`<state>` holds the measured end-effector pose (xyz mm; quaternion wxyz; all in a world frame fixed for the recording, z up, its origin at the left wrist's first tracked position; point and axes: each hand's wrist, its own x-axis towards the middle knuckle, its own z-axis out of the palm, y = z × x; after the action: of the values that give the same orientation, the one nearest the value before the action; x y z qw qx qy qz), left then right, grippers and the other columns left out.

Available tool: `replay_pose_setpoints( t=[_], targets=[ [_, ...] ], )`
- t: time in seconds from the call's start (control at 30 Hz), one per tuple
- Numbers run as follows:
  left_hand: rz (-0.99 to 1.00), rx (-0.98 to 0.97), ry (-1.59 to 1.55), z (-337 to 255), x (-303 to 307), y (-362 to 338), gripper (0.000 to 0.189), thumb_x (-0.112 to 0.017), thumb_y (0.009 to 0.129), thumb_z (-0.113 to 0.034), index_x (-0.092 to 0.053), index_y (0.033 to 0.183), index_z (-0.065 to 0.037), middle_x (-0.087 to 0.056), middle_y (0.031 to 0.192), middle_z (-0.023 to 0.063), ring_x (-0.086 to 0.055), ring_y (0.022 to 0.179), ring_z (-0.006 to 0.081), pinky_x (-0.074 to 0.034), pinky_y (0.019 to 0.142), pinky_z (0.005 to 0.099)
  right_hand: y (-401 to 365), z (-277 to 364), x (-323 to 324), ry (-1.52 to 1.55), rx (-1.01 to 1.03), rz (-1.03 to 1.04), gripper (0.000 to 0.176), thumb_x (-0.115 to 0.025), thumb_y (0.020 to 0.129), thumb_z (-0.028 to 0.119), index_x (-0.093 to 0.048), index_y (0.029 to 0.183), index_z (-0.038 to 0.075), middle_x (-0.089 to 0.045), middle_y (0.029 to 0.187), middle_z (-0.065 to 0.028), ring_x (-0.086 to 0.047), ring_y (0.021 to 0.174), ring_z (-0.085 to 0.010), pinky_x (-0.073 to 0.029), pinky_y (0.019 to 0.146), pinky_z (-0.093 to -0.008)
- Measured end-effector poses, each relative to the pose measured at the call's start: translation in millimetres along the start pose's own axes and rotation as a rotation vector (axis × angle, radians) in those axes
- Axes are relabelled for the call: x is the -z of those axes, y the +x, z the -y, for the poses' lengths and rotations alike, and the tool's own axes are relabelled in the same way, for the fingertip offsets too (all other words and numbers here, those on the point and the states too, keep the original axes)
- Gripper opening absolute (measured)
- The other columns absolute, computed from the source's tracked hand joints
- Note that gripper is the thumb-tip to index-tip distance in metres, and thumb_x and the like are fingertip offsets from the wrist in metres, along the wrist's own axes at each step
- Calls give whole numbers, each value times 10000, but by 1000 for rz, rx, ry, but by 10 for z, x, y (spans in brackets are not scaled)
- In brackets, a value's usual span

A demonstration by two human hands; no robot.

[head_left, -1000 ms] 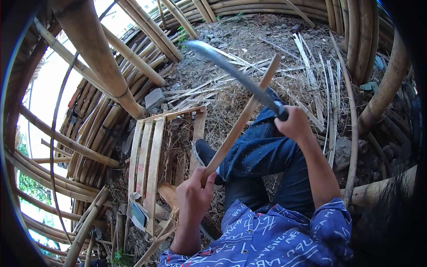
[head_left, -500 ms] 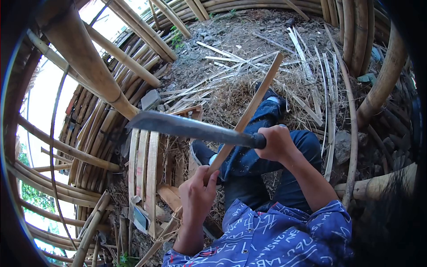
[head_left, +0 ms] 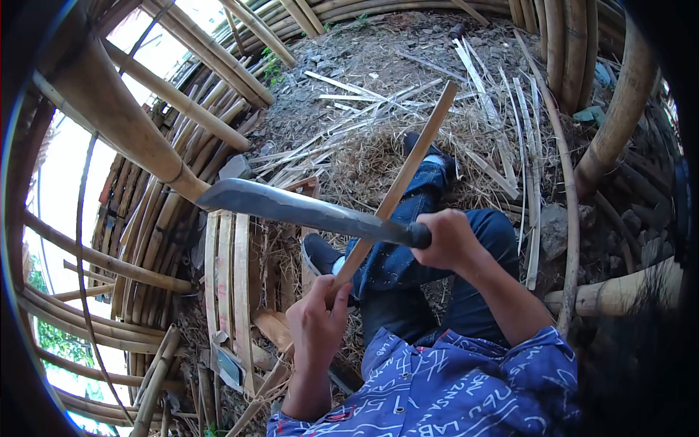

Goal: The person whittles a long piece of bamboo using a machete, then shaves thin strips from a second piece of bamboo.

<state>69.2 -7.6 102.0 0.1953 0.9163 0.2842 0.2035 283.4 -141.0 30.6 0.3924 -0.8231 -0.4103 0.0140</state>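
Note:
My right hand is closed round the dark handle of a long, wide-bladed machete, whose blade reaches left across the view. My left hand grips the lower part of a narrow bamboo strip, which slants up and away to the right. The blade crosses over the strip close to the handle; whether the edge touches it I cannot tell. Below my left hand, the strip's lower end is partly hidden by my fingers and wrist.
Cut flat slats lie left of my legs. Thin strips and fibrous shavings cover the ground ahead. Thick bamboo poles stand at the left and right. A stone lies right of my knee.
The machete and my right hand have shifted slightly left, with the blade tip a little higher. The surroundings have also moved a little left in view. Both hands keep their hold.

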Motion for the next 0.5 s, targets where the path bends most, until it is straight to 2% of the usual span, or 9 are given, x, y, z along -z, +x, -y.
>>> replay_pose_setpoints(
  t=[0.1, 0.17, 0.3, 0.37, 0.43, 0.5],
  targets=[
    [-26, 8, -41, 18, 80, -49, 158, -723, 877, -162, -632, 932, -46, -643, 650, 132, -656, 583, 305, -464, 544, 364, 161, -206, 9, -25, -2, -69, 196, -728, 661, 262, -640, 662, 87, -662, 666, -163, -673, 692, -381, -548, 673, -469],
    [42, 87, 17, 28, 158, -87, 154, -698, 897, -194, -624, 941, -66, -671, 710, 150, -669, 656, 360, -480, 558, 412, 273, -401, 39, 97, -211, -139, 190, -718, 692, 240, -651, 686, 62, -666, 674, -172, -676, 694, -378, -550, 661, -458],
    [37, 47, 36, 46, 93, -102, 158, -709, 889, -195, -627, 939, -70, -672, 710, 151, -662, 650, 370, -478, 558, 416, 189, -392, 109, 128, -237, -132, 183, -708, 713, 224, -662, 725, 48, -671, 687, -171, -680, 703, -376, -546, 663, -454],
    [30, 67, -24, 62, 42, -94, 157, -721, 883, -179, -629, 933, -62, -673, 700, 144, -671, 617, 333, -485, 553, 379, 45, -204, 108, 142, -214, -101, 182, -713, 697, 236, -659, 719, 63, -666, 682, -170, -674, 714, -385, -545, 676, -455],
    [13, 41, -86, 96, 30, -124, 154, -724, 881, -158, -630, 939, -51, -674, 697, 138, -677, 607, 305, -488, 553, 354, -64, -63, 104, 159, 14, -95, 151, -713, 682, 190, -627, 675, 66, -623, 626, -170, -649, 662, -382, -508, 603, -442],
    [-9, 14, -143, 80, 33, -88, 151, -727, 880, -137, -630, 945, -40, -675, 694, 133, -683, 597, 277, -491, 553, 329, -18, -41, 221, 99, 21, -107, 143, -717, 671, 191, -628, 671, 80, -625, 626, -163, -648, 662, -382, -512, 608, -445]
  ],
)
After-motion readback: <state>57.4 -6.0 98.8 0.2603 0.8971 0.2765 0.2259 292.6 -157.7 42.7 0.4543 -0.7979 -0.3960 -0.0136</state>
